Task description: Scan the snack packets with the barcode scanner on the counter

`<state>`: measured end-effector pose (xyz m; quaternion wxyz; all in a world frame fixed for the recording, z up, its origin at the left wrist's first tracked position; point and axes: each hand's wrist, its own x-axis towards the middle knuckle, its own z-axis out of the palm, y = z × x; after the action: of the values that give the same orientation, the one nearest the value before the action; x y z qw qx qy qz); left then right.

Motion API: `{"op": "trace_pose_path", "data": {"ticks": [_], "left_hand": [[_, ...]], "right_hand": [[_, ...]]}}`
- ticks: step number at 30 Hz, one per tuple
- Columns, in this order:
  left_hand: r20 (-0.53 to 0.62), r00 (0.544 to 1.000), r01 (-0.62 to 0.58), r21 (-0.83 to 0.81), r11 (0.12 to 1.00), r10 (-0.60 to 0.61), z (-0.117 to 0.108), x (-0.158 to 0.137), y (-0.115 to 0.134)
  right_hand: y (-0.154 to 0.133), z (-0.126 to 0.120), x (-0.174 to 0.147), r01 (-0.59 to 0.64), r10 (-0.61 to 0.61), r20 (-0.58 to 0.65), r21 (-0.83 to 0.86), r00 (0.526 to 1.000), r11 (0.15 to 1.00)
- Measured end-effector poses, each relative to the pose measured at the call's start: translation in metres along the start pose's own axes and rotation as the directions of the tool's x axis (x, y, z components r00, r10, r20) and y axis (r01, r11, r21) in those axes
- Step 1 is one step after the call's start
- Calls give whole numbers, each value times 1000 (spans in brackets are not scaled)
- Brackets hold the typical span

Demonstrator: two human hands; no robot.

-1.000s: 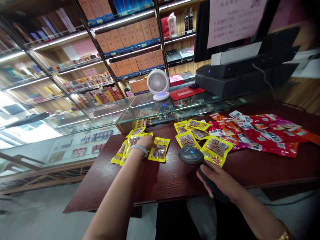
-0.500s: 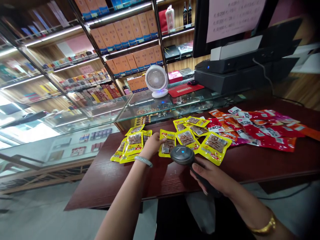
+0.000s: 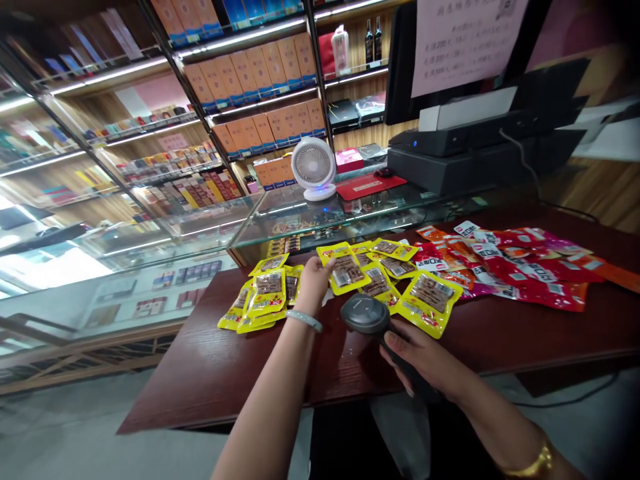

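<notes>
Through the head camera I watch the left hand point(image 3: 315, 283) pinch a yellow packet point(image 3: 346, 272) by its edge, near mid-view; its long axis runs from 11 to 5 o'clock. The right hand point(image 3: 423, 357) grips a dark scanner point(image 3: 367, 315), handle trailing towards 5 o'clock, head pointing to 11. Beneath lies the dark red worktop point(image 3: 200, 380). Beyond, at 12, a white fan point(image 3: 313, 163) stands on a glass case point(image 3: 280, 217) holding goods. Red and orange packets point(image 3: 530, 267) spread at 3. Brown pieces show inside the yellow packet.
</notes>
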<state>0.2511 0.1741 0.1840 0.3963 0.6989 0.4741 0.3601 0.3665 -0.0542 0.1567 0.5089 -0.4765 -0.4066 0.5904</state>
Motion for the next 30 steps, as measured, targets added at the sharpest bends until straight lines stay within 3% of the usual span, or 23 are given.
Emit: {"op": "trace_pose_path", "data": {"ticks": [4, 7, 9, 13, 16, 18, 21, 23, 25, 30], "left_hand": [[208, 972, 151, -183, 971, -112, 34, 2, 14], [420, 900, 207, -182, 961, -114, 47, 0, 16], [452, 886, 188, -138, 973, -107, 44, -1, 12], [272, 961, 41, 33, 999, -49, 5, -6, -1], [34, 996, -89, 344, 935, 82, -44, -12, -10], [-137, 982, -31, 571, 820, 133, -78, -17, -16], [-318, 942, 194, 778, 598, 108, -119, -21, -28], [-338, 940, 277, 820, 501, 34, -136, -24, -38], [-308, 951, 284, 834, 473, -27, -145, -25, -48], [-286, 957, 211, 802, 559, 50, -141, -29, -61]], "right_hand": [[0, -4, -4, -6, 6, -34, 14, 999, 1000], [-2, -7, -7, -25, 25, -55, 9, 998, 1000], [-5, -7, -6, -41, 42, -78, 3, 996, 999], [-13, 0, 5, -22, 21, -24, -22, 999, 1000], [-23, 12, 19, 20, -18, 51, -52, 999, 998], [-30, 23, 31, 35, -31, 87, -56, 996, 998], [-36, 37, 48, 23, -16, 119, -52, 993, 998], [-37, 45, 57, 11, -4, 137, -48, 991, 999], [-35, 50, 64, 8, -2, 149, -42, 989, 999], [-31, 52, 73, 29, -20, 150, -54, 988, 998]]}}
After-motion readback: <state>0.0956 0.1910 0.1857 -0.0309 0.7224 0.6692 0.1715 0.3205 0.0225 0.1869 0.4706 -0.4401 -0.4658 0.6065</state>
